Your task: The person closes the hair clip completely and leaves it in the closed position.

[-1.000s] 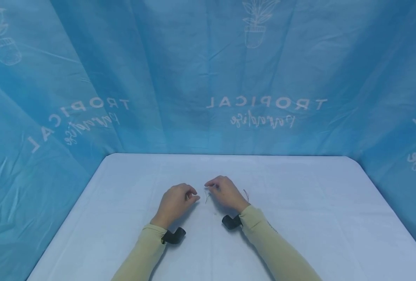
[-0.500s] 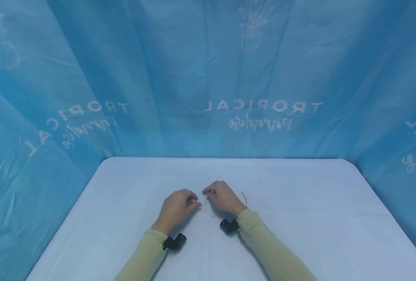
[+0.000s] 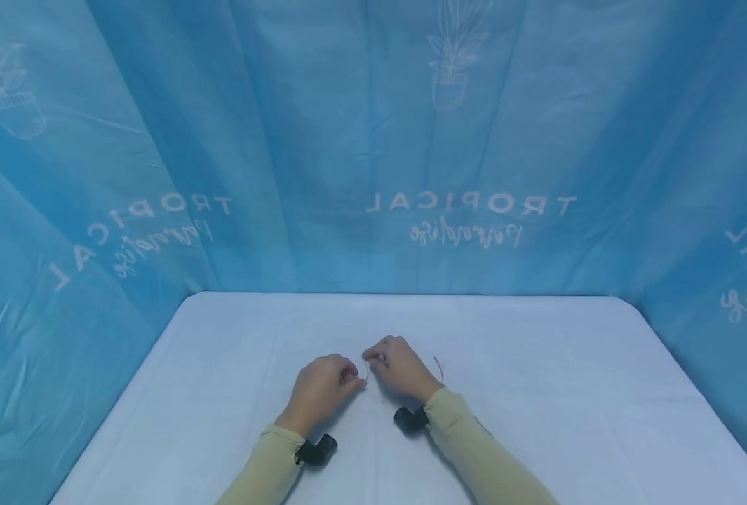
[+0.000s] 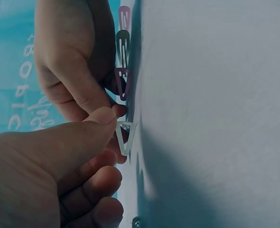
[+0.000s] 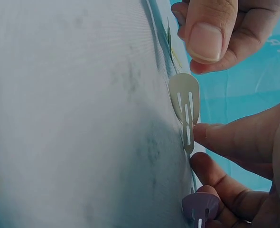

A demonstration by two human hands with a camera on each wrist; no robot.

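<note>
While both hands meet at the middle of the white table (image 3: 537, 393), keep the work low and close to the cloth. Your left hand (image 3: 319, 389) has its fingers curled, thumb tip (image 4: 102, 116) pressed against the wide end of a pale snap hair clip (image 4: 123, 137); your right hand (image 3: 401, 368) pinches the narrow end of that clip, seen cream-coloured with three slots in the right wrist view (image 5: 186, 107). The clip sits between the two hands, just above or touching the table; which one cannot be told. Behind it, in the right hand's grasp, sits a row of more clips (image 4: 123, 61), purple, dark and pink, apparently lined up on a strip, though the strip is hard to make out.

To do this well, I judge you should hold the row steady with the right fingers and move only the pale clip with the left thumb and forefinger. Grip it by its wide end, not the tongue, so it does not snap shut early. Slide it straight, in line with its neighbours. A thin strand (image 3: 439, 366) lies near the right wrist; keep your sleeve off it.
</note>
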